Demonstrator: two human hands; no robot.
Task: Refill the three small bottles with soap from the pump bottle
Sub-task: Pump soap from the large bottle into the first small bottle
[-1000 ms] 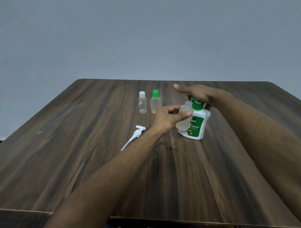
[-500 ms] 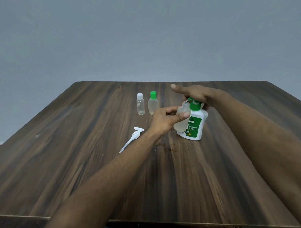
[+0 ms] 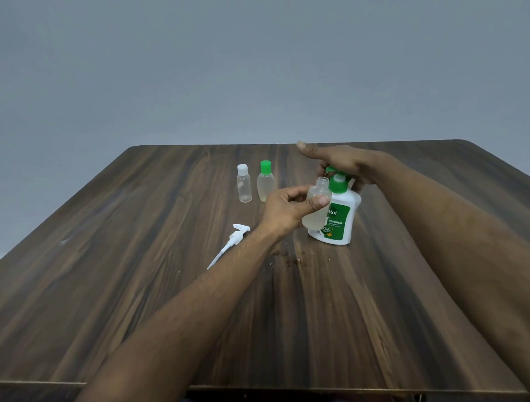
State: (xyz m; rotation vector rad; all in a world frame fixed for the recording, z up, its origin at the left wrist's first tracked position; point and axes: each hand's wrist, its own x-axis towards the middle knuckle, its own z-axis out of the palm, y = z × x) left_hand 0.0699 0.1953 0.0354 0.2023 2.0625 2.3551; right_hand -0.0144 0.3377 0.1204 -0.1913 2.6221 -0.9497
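Two capped small bottles stand aside, apparently done; left hand pinches the open third bottle while right hand presses the pump bottle with fingers spread.

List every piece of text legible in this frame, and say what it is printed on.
"ttol": pump bottle label, first letters hidden behind the uncapped small bottle in the left hand.
"ORIGINAL": same label.
"99": same label, partly hidden, blurred.
Small line under "ORIGINAL": unreadable.
Other two small bottles: no text visible.
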